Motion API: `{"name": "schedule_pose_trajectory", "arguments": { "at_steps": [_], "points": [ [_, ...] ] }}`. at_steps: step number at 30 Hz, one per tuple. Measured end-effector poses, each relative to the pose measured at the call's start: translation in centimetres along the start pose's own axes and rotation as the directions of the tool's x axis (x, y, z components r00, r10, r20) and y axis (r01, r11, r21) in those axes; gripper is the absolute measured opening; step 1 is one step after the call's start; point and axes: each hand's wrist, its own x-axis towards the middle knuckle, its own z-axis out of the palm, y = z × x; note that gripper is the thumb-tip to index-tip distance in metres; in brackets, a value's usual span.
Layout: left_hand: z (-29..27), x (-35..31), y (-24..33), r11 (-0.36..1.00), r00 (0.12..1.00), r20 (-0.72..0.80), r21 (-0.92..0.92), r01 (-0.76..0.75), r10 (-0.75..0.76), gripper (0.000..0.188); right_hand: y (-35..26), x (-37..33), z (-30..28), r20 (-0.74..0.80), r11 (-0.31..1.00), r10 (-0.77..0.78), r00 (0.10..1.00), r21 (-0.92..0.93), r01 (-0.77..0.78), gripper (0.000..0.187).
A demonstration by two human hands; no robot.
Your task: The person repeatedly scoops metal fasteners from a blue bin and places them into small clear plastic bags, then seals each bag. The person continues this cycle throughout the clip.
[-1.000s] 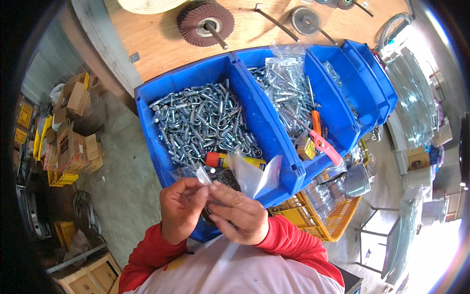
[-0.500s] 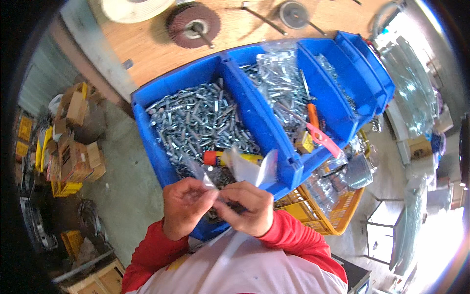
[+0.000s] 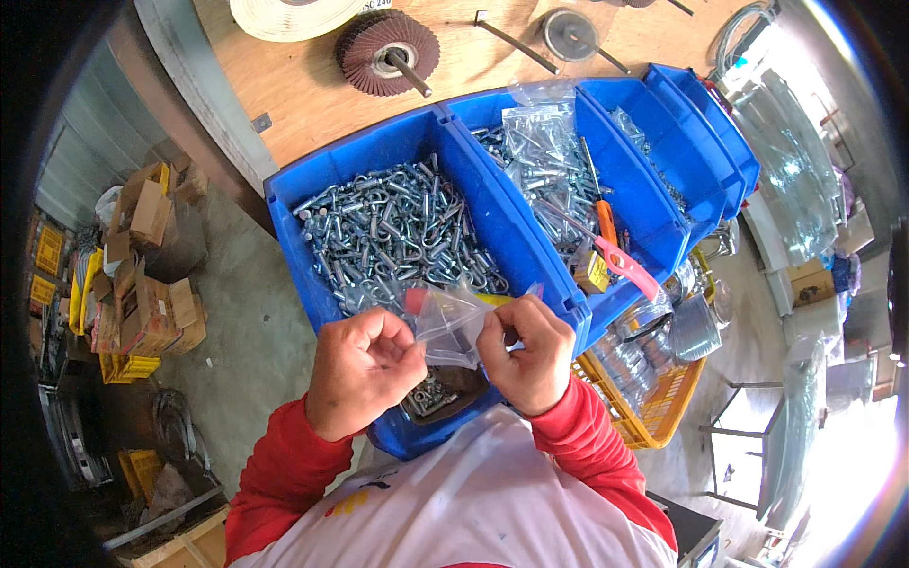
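A clear plastic bag [image 3: 453, 327] is stretched between my two hands, over the near end of a blue bin [image 3: 312, 275]. My left hand [image 3: 367, 374] pinches one edge of it, fingers curled. On the other side my right hand [image 3: 526, 352] grips the bag with thumb and bent fingers. Whether anything lies inside the bag I cannot tell. The bin holds a heap of shiny metal hooks or bolts [image 3: 398, 227]. Behind the bag shows part of a red-and-yellow object [image 3: 415, 299]. More small metal pieces [image 3: 431, 393] lie below my hands.
To the right, a second bin holds filled plastic bags [image 3: 540, 133], an orange-handled screwdriver [image 3: 605, 222] and a pink-handled tool [image 3: 627, 271]. A yellow crate [image 3: 668, 421] stands below. Flap discs [image 3: 388, 55] sit on the wooden board [image 3: 294, 114] behind. Cardboard boxes [image 3: 151, 303] stand at left.
My hands have moved apart, the right one to the right, and the bag is now spread between them. The view has shifted slightly.
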Motion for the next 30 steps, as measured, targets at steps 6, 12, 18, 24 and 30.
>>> {"name": "schedule_pose_trajectory", "arguments": {
  "at_steps": [6,12,18,24,30],
  "points": [
    [-0.2,0.6,0.9,0.693,0.844,0.157,0.505,-0.515,0.513,0.025,-1.9,-0.2,1.0,0.046,0.986,-0.114,0.992,-0.12,0.118,0.01],
    [-1.5,2.3,-0.8,0.843,0.917,0.065,0.371,-0.388,0.394,0.035,-3.3,0.2,2.3,0.079,0.981,-0.174,0.982,-0.07,0.179,0.013],
    [-5.5,1.2,-2.0,0.961,0.992,-0.1,0.272,-0.041,0.071,0.033,-1.0,8.5,1.8,0.565,0.969,-0.222,0.795,0.035,0.246,0.018],
    [-3.3,2.7,-3.3,0.892,0.939,-0.236,0.433,-0.128,0.25,0.038,7.3,19.4,12.1,0.773,0.725,0.164,0.613,-0.516,0.457,0.036],
    [-2.2,3.4,-4.7,0.938,0.918,-0.356,0.344,-0.046,0.176,0.032,9.5,20.4,14.2,0.805,0.851,-0.001,0.594,-0.311,0.423,0.033]
  ]
}}
